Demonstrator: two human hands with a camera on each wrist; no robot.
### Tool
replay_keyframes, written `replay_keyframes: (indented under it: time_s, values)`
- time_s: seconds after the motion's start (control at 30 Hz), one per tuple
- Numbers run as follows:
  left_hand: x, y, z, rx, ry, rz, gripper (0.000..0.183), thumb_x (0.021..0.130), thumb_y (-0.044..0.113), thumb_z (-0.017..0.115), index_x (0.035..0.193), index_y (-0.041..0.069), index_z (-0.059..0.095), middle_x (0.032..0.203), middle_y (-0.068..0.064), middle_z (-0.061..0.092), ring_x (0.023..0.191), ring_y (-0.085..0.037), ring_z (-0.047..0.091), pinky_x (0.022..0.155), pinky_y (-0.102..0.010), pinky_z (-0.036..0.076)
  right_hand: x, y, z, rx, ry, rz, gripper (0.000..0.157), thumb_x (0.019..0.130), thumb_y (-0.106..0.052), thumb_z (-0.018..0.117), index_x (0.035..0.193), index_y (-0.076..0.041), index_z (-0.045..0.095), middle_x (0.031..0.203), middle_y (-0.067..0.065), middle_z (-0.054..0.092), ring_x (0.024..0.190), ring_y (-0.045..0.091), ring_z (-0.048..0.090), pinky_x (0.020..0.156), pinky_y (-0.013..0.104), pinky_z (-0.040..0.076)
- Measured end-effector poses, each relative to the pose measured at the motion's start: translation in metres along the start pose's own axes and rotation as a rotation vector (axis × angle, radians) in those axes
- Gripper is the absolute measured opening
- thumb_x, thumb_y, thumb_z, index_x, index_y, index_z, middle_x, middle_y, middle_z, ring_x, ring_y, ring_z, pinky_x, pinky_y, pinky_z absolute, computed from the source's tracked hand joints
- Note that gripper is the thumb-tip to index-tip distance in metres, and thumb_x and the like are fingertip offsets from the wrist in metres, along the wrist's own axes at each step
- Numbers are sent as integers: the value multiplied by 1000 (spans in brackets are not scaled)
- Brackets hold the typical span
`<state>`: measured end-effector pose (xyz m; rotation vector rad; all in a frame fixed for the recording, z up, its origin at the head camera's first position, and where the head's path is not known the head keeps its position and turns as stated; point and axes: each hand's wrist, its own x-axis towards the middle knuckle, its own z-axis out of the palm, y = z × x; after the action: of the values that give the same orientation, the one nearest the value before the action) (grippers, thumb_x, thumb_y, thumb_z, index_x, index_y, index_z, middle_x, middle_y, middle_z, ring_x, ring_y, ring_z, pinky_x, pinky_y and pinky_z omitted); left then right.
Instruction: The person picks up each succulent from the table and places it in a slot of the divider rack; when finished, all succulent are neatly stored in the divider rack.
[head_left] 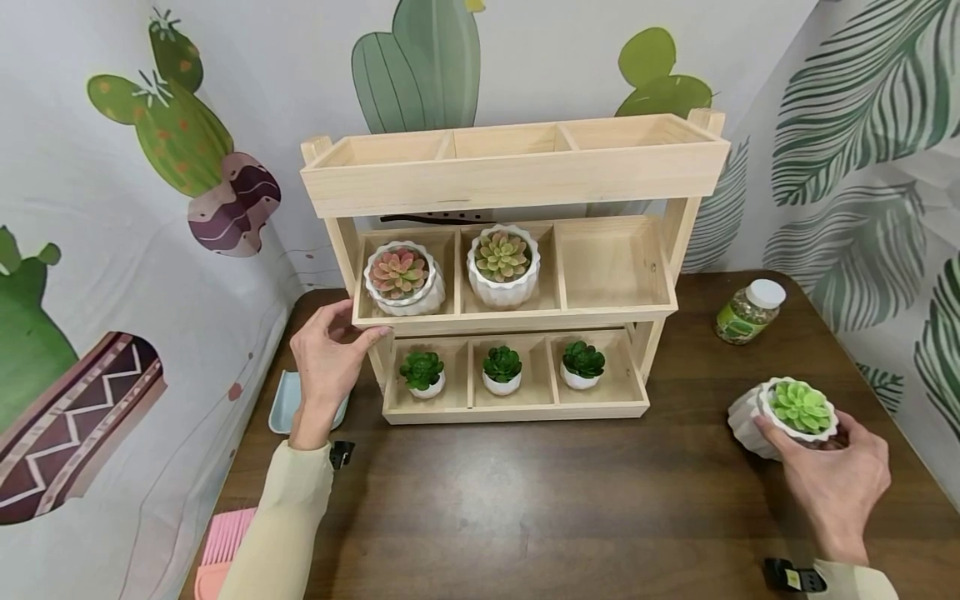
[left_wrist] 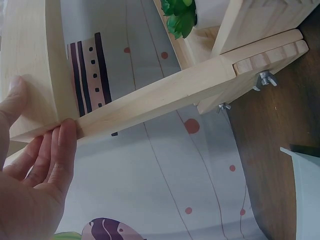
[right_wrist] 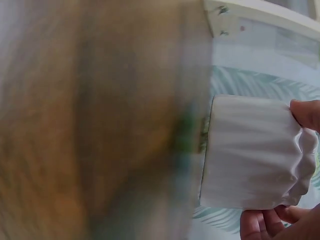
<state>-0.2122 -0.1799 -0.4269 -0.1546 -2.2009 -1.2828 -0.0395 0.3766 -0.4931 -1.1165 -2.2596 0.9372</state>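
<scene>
My left hand (head_left: 326, 358) grips the left corner of the middle tier on a three-tier wooden plant stand (head_left: 517, 179), thumb in front and fingers at its side. In my right hand (head_left: 843, 479) is a white fluted pot (right_wrist: 255, 152) with a light green succulent (head_left: 801, 406), held between thumb and fingers; whether its base touches the table cannot be told. On the middle tier, a reddish succulent (head_left: 400, 272) sits in the left compartment and a yellow-green succulent (head_left: 502, 255) in the centre one; the right compartment is bare.
Small dark green potted plants (head_left: 502, 370) fill the bottom tier's three compartments. A white-lidded jar (head_left: 750, 312) stands right of the stand on the brown table (head_left: 510, 500). At left are a pale blue tray (head_left: 285, 404) and a pink brush (head_left: 225, 542). A printed cloth (head_left: 555, 50) hangs behind.
</scene>
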Motion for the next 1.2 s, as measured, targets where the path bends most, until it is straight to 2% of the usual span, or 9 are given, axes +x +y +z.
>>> replay_keyframes:
  time_s: [0.1, 0.17, 0.2, 0.3, 0.43, 0.7, 0.87, 1.03, 1.2]
  values:
    - [0, 0, 0, 1, 0, -2, 56, 73, 7, 102, 120, -6, 77, 111, -25, 79, 92, 19, 62, 83, 1, 54, -6, -8, -6, 21, 25, -15, 84, 81, -34, 94, 149, 1, 62, 122, -6, 54, 101, -8, 35, 112, 47, 38]
    - [0, 0, 0, 3, -1, -5, 56, 73, 7, 102, 121, -6, 77, 111, -25, 79, 93, 19, 62, 83, 1, 54, -10, -15, -10, 38, 45, -38, 83, 81, -32, 94, 150, 0, 62, 121, -16, 48, 98, -18, 26, 114, 46, 39]
    - [0, 0, 0, 2, -2, -7, 56, 73, 7, 102, 121, -6, 77, 111, -25, 79, 93, 19, 62, 84, 1, 54, -13, -19, -12, 48, 54, -50, 82, 81, -31, 94, 150, 0, 62, 120, -21, 44, 98, -20, 25, 114, 44, 39]
    - [0, 0, 0, 3, -2, -10, 55, 73, 6, 102, 121, -6, 77, 111, -25, 79, 93, 19, 62, 84, 1, 54, -19, -32, -18, 69, 84, -90, 80, 79, -28, 95, 149, -2, 65, 111, -32, 37, 96, -24, 26, 109, 26, 37]
    - [0, 1, 0, 8, -4, -9, 55, 73, 7, 102, 121, -6, 77, 111, -25, 79, 92, 19, 61, 83, 2, 53, -25, -52, -26, 121, 118, -154, 77, 75, -23, 98, 144, -4, 69, 103, -40, 36, 96, -26, 34, 94, 5, 28]
    - [0, 1, 0, -3, -6, -11, 54, 74, 6, 101, 121, -5, 77, 110, -25, 79, 91, 19, 62, 83, 2, 53, -33, -93, -38, 220, 110, -235, 81, 67, -17, 102, 143, -11, 72, 104, -37, 44, 101, -22, 42, 90, 4, 32]
    - [1, 1, -1, 0, -7, -13, 54, 75, 7, 101, 121, -5, 77, 110, -25, 78, 91, 19, 61, 83, 2, 53, -43, -124, -44, 293, 75, -284, 82, 65, -8, 101, 141, -15, 73, 110, -32, 47, 103, -17, 50, 87, 1, 41]
    - [1, 2, -1, 9, -7, -6, 55, 74, 8, 101, 121, -6, 77, 110, -26, 79, 91, 20, 61, 82, 2, 53, -49, -154, -45, 339, 40, -351, 80, 64, -3, 100, 139, -15, 75, 112, -28, 50, 102, -14, 56, 90, -2, 46]
    - [1, 1, 0, 5, -4, 4, 55, 74, 7, 101, 121, -7, 77, 110, -26, 78, 90, 20, 61, 82, 2, 54, -48, -176, -41, 359, 10, -444, 80, 64, -3, 101, 138, -14, 75, 112, -29, 51, 104, -11, 55, 89, 0, 47]
